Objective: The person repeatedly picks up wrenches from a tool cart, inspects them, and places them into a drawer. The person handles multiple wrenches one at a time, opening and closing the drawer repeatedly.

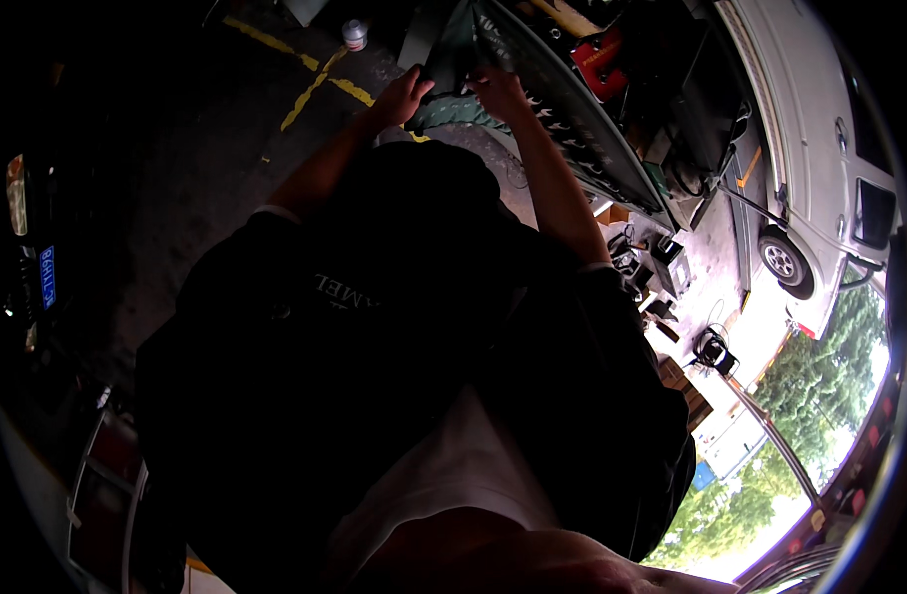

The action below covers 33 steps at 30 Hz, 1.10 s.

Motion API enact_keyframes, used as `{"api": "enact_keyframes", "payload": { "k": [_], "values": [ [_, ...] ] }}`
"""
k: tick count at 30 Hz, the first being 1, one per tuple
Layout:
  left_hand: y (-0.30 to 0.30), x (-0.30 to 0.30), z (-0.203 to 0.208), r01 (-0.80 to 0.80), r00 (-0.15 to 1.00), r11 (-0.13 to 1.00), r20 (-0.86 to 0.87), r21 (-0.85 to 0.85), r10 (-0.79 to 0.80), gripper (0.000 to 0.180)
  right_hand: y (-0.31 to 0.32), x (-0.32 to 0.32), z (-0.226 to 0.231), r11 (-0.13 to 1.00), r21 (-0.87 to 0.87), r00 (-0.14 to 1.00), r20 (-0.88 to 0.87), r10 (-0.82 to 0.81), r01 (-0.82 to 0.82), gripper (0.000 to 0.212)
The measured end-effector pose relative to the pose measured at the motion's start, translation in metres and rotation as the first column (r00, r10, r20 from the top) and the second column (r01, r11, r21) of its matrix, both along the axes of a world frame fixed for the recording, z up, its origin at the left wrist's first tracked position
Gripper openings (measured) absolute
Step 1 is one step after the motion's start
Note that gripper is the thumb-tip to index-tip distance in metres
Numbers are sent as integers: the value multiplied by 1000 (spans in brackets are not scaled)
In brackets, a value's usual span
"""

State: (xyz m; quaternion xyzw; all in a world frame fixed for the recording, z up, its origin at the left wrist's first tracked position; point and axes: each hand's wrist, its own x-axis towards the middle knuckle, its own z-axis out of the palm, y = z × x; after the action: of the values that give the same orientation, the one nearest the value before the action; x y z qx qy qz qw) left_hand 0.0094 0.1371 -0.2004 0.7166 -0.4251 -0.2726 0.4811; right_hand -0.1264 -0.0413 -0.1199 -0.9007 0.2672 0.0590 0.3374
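Observation:
My left hand (404, 96) reaches forward, its fingers bent in at the left edge of a dark green sheet (455, 113). My right hand (499, 93) is closed on the same sheet a little further right, with thumb and fingers together. Between the two hands the sheet hangs in loose folds. To the right it runs on as a long dark panel with pale printing (562, 109), draped along what looks like a vehicle's edge. Shadow hides the exact fingertip contact.
A pale bottle (354, 36) stands on the dark floor, near yellow floor lines (297, 104). A red object (600, 61) lies beyond the sheet. Tools and cables (636, 262) lie at right, and a white van (819, 188) is parked beyond. A dark car (38, 247) stands at far left.

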Motion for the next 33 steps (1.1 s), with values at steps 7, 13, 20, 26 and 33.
{"api": "enact_keyframes", "payload": {
  "k": [7, 13, 20, 26, 33],
  "values": [
    [-5, 1, 6, -9, 1000, 1000, 15, 17, 8, 40, -7, -5, -33, 975, -223, 993, -119, -14, -13, 27],
    [-13, 10, -14, 12, 999, 1000, -37, 3, -12, 37, 6, -6, -31, 962, -176, 956, -173, -238, 207, 30],
    [-15, 13, -15, 73, 997, 997, 29, 25, -74, 41, 29, -12, 4, 909, -280, 951, 93, -295, 309, 41],
    [-20, 11, -10, 13, 1000, 999, -28, 53, -12, 40, 40, -21, 6, 962, -172, 975, -31, -218, 210, 65],
    [-19, 12, -8, -7, 1000, 999, 12, 43, 7, 36, 39, -24, 70, 925, -165, 932, 180, -314, 343, 43]
  ]
}}
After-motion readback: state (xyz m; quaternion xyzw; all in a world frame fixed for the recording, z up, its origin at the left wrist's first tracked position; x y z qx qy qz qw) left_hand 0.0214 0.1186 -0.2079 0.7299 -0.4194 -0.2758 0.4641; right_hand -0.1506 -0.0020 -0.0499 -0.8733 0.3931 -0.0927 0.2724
